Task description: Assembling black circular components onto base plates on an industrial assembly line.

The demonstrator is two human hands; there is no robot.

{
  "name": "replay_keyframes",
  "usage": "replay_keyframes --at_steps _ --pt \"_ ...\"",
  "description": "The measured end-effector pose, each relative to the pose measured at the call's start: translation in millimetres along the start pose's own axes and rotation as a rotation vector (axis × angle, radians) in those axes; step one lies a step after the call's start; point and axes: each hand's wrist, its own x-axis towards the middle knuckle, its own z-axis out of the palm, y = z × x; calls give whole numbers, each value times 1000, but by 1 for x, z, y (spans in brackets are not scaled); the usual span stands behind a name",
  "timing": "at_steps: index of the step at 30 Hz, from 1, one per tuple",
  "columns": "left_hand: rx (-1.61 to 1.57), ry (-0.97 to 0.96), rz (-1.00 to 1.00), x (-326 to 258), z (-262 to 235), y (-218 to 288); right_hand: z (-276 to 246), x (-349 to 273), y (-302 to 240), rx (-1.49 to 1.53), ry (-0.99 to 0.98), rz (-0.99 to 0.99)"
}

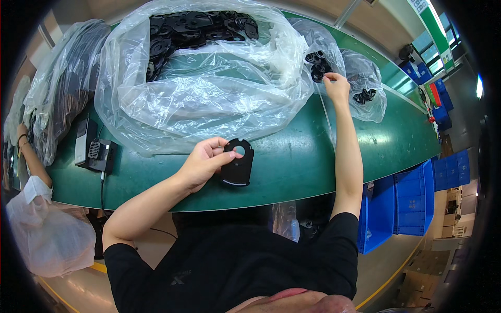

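My left hand point(206, 160) grips a flat black plastic part point(238, 169) by its edge, thumb on top. That part has a round hole near its upper end and a straight lower edge; it is held above the green table point(292, 172). Farther off to the right, my right hand point(336, 85) reaches to the mouth of a clear plastic bag, fingertips pinched at small black parts point(319, 67). Whatever lies between those fingertips is too small to make out. Beyond my left hand spreads a big clear bag point(198, 112) holding many black plastic parts point(203, 26).
Another small bag of black pieces point(365, 96) lies right of my right forearm. A black-and-grey device point(94, 148) with a cable stands at the left, before a full plastic bag point(62, 88). Another person's arm point(34, 159) is at far left. Blue crates point(412, 201) stand at right.
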Motion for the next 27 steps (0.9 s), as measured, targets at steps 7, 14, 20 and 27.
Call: replay_keyframes --at_steps 7,14,20,27 --pt "-5 -12 -22 -4 1 1 36 8 -6 -361 11 -53" --pt "-15 -25 -25 -2 1 -1 33 18 12 -214 163 -253" --pt "0 -38 -21 -5 1 -1 17 -1 -6 55 223 -24" --pt "-25 25 1 -3 -2 -5 -5 -35 -79 730 -41 107"
